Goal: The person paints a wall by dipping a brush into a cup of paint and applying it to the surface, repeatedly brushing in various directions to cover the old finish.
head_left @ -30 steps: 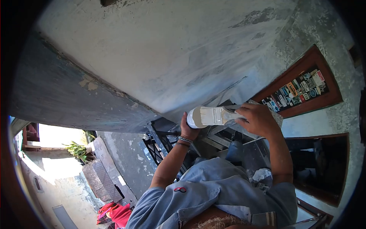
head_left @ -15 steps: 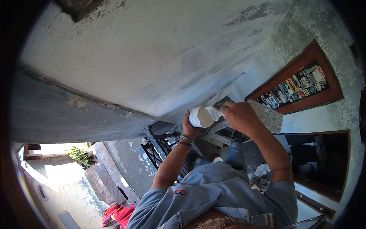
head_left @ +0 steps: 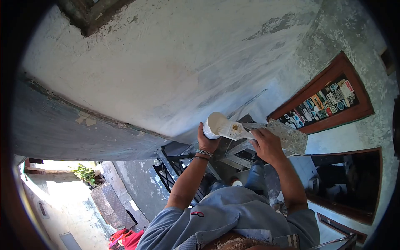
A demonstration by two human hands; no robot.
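My left hand (head_left: pixel 207 142) is wrapped around a white tub (head_left: pixel 211 131) tipped so that its pale contents show at the mouth. A wide paintbrush (head_left: pixel 235 130), whitish with brownish stains on its head, lies with its bristles at the tub's rim. Its handle is gripped by my right hand (head_left: pixel 268 146), fingers closed. Both hands are in front of my chest, close to the patchy white wall (head_left: pixel 166 75).
Below my hands stands a metal stepladder (head_left: pixel 241 152), with a black metal frame (head_left: pixel 168 166) to its left. A speckled board (head_left: pixel 291 135) is beside my right hand. The brown-framed pane (head_left: pixel 325 104) carries many stickers. A plant (head_left: pixel 85 173) and red cloth (head_left: pixel 131 239) are lower left.
My right hand has moved slightly down and right, and the brush now shows more of its flat face. The tub's mouth has tilted more towards me.
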